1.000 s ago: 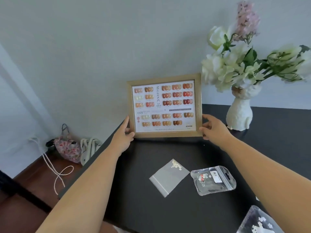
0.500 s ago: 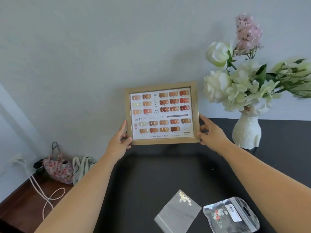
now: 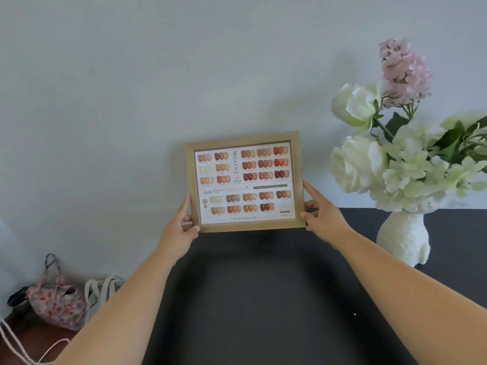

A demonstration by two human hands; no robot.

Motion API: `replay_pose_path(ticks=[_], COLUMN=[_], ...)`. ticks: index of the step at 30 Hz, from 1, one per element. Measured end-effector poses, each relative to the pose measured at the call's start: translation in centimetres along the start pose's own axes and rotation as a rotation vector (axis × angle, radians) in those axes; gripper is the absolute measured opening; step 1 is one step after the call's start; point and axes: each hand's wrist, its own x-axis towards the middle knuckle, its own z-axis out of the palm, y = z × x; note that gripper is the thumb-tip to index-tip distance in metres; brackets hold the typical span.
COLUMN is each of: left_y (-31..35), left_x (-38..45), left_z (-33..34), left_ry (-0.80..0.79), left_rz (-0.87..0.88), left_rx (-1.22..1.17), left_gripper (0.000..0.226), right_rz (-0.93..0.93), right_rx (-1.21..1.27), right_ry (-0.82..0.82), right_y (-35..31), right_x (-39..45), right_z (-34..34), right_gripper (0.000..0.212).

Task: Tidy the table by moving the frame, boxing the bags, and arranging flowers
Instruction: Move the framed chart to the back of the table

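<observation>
We grip the wooden picture frame (image 3: 245,181) upright at the black table's (image 3: 250,299) far edge, left hand (image 3: 177,233) and right hand (image 3: 323,216) clasping its lower sides, left of the white vase (image 3: 402,237).

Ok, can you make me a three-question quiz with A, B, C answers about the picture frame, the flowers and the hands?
1. Where is the vase compared to the frame?
A. To its right
B. To its left
C. Behind it

2. What colour is the tallest flower?
A. Red
B. Pink
C. Blue

3. How is the frame held?
A. One hand on top
B. Nobody holds it
C. Both hands at its lower sides

Answers:
1. A, the white vase stands on the table right of the frame.
2. B, it rises pale pink above the white blooms.
3. C, the left hand and right hand grip the lower sides.
</observation>
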Motion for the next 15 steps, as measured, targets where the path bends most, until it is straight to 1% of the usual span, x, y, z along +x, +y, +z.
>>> replay_pose_path(ticks=[8,11,15], left_y=[1.3,1.2,0.4], left_x=[3.9,4.2,3.9], left_z=[2.5,3.6,4.6], left_ry=[-0.022,-0.037,-0.065], left_rz=[0.072,0.09,0.072], left_rx=[0.068,0.079,0.079], left_gripper=[0.095,0.095,0.094], right_rz=[0.075,0.103,0.125], right_rx=[0.05,0.052,0.021], right_ry=[0.111,0.13,0.131], right_y=[2.1,3.5,4.6], right_x=[2.2,2.0,1.6], right_z=[0.4,0.3,0.3], right_gripper=[0.084,0.084,0.085])
